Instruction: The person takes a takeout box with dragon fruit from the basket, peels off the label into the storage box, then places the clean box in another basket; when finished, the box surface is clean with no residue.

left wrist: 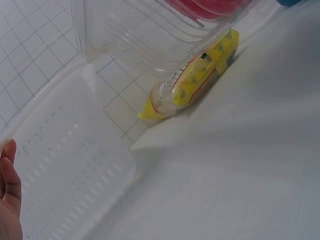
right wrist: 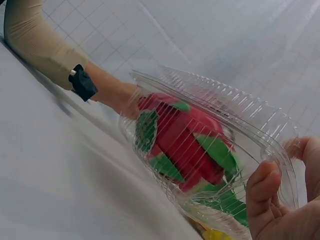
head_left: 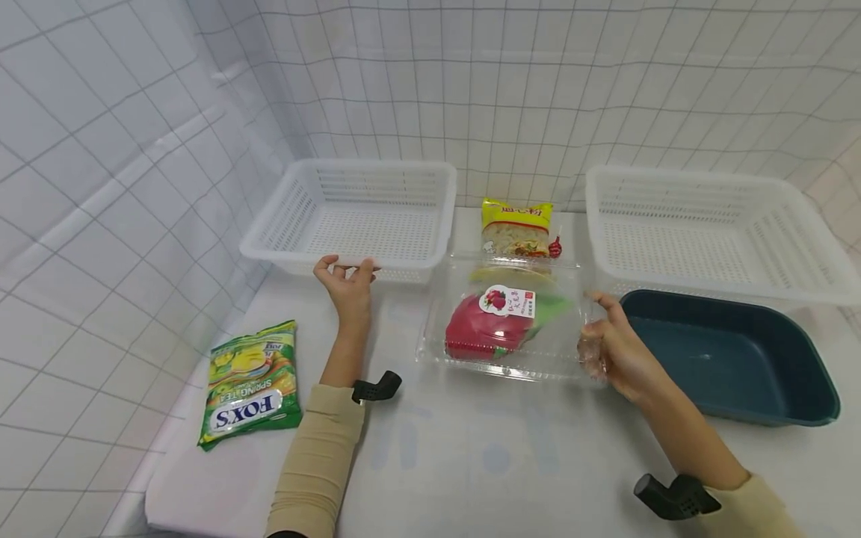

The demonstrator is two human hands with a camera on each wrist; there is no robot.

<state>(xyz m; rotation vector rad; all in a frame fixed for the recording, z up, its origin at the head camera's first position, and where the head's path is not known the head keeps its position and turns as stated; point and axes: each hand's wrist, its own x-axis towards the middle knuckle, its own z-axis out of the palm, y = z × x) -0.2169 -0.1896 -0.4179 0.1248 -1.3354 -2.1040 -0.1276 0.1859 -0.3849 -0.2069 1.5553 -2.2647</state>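
My right hand (head_left: pixel 622 351) grips the right edge of a clear plastic clamshell box (head_left: pixel 554 355), thumb and fingers on either side of it. Inside the box lies a red dragon fruit (head_left: pixel 474 329) with green leaf tips, under a white label. In the right wrist view the box (right wrist: pixel 260 142) is tilted, held up off the table. My left hand (head_left: pixel 350 295) pinches the front rim of the left white basket (head_left: pixel 410 273); the left wrist view catches only its fingers (left wrist: pixel 11 177) at the rim. A yellow food packet (head_left: pixel 516 228) lies behind the box, partly hidden by it.
A green FOX'S candy bag (head_left: pixel 252 385) lies at the left, upside down to me. Another white basket (head_left: pixel 673 280) stands back right, with a dark teal basin (head_left: pixel 726 359) in front of it. Grid-patterned cloth walls (head_left: pixel 430 82) rise behind and at the left.
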